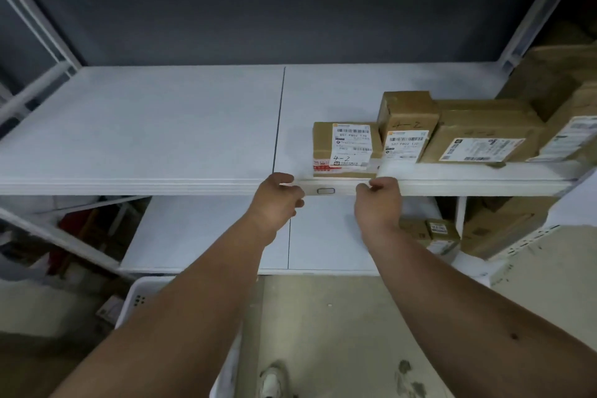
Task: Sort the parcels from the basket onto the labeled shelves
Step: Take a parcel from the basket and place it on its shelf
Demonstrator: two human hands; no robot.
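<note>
White plastic basket sits low at the person's feet, contents hidden by the arms. Left hand and right hand hover loosely curled, holding nothing, at the shelf edge just before the 4-2 parcel. Likely placed; nudge it flush beside the taller box, label outward.

shelf: you see white boards
parcels: your brown cardboard, white labels
wall: dark grey
basket: white
</note>
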